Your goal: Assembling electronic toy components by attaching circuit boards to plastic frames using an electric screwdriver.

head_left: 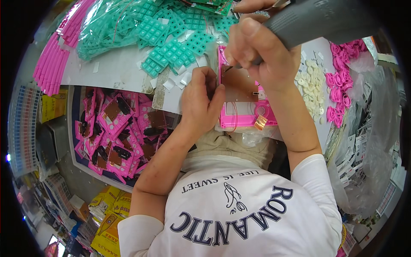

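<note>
In front of me lies a pink plastic casing (250, 116) with a brown circuit board (242, 85) inside. Thin red wires and a copper-coloured foil piece (260, 122) are at its near end. My right hand (267, 55) is wrapped round a dark grey electric screwdriver (319, 23), tilted, its thin tip over the board's far left part. At the casing's left edge is my left hand (200, 100), fingers curled and thumb against the edge; its fingertips are partly hidden. Part of another hand (253, 5) shows at the top edge; I cannot tell whose.
Teal keypad sheets (171, 53) and a bag of them cover the far left of the table. Pink strips (51, 70) lie beyond. A bin at lower left holds several pink casings (117, 113). White parts (311, 85) and pink parts (340, 85) lie on the right.
</note>
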Available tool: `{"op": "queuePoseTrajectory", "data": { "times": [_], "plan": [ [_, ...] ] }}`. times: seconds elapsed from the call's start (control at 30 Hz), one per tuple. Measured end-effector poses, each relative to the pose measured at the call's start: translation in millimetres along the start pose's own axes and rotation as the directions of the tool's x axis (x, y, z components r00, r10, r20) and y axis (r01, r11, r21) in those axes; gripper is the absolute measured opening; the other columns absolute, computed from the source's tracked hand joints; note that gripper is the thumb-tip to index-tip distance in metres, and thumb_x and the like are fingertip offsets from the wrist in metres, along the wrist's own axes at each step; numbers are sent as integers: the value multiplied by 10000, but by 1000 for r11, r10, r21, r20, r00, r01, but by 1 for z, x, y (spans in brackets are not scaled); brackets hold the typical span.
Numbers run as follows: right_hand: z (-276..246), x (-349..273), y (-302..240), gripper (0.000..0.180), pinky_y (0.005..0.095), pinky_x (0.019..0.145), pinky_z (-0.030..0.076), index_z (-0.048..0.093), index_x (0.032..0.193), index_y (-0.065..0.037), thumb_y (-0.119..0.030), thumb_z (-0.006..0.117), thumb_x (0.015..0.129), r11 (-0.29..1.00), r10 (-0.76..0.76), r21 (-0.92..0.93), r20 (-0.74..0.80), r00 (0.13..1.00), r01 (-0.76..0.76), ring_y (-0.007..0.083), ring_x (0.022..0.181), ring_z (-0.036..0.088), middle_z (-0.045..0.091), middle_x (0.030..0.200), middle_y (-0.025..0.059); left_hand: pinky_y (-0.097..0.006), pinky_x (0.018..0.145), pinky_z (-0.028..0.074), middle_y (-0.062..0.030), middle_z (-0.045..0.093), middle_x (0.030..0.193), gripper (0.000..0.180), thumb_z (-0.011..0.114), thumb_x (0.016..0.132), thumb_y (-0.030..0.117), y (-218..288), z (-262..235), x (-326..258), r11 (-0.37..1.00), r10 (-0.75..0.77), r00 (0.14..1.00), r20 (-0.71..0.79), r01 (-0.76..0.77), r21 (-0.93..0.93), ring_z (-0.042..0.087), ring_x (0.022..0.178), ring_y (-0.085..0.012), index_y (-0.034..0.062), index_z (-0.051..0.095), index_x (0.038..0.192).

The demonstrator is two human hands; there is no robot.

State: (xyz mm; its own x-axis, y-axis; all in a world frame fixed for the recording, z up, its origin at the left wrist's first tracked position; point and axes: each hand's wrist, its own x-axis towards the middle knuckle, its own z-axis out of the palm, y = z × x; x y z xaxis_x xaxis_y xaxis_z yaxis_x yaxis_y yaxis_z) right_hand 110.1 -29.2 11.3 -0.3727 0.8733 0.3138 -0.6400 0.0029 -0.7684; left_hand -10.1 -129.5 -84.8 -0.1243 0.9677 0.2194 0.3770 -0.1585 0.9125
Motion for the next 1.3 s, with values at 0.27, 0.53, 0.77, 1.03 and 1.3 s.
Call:
{"op": "queuePoseTrajectory", "data": {
  "times": [0.27,0.53,0.77,1.03,1.3],
  "plan": [
    [-10,-10,16,344,275,559,511,549,1215,46,-94,678,929,913,139,-389,5,990,-126,121,575,598,627,734,71,-398,570,444,-108,583,751,304,626,889,66,-6,2,0,998,4,1000,-22,-6,-64,586,629,-273,5,467,1141],
    [-8,-13,33,115,298,529,526,623,1013,75,27,636,909,909,-69,-409,49,996,83,102,539,556,638,939,139,-401,561,438,-101,575,724,308,619,889,60,-1,3,4,995,27,998,-50,-32,-100,573,599,-266,0,457,1145],
    [-15,-8,30,213,304,532,519,567,1124,75,9,622,929,935,-103,-326,129,986,141,104,507,515,613,757,84,-399,548,426,-95,554,706,303,622,872,44,-2,3,4,998,10,999,-40,-12,-61,553,579,-278,15,462,1128],
    [-11,-7,16,237,314,490,486,524,1146,52,-24,615,941,949,-84,-285,178,980,133,104,464,470,565,633,64,-400,534,417,-87,540,704,292,629,868,28,-1,2,3,999,18,999,-35,-20,-41,545,572,-271,25,463,1108],
    [-4,-5,4,281,315,476,475,507,1188,50,-60,617,954,951,-120,-261,180,976,165,108,456,446,501,585,51,-392,534,421,-79,539,709,292,647,868,30,-1,2,2,997,-27,999,-19,26,-76,547,574,-254,31,485,1111]
  ]
}}
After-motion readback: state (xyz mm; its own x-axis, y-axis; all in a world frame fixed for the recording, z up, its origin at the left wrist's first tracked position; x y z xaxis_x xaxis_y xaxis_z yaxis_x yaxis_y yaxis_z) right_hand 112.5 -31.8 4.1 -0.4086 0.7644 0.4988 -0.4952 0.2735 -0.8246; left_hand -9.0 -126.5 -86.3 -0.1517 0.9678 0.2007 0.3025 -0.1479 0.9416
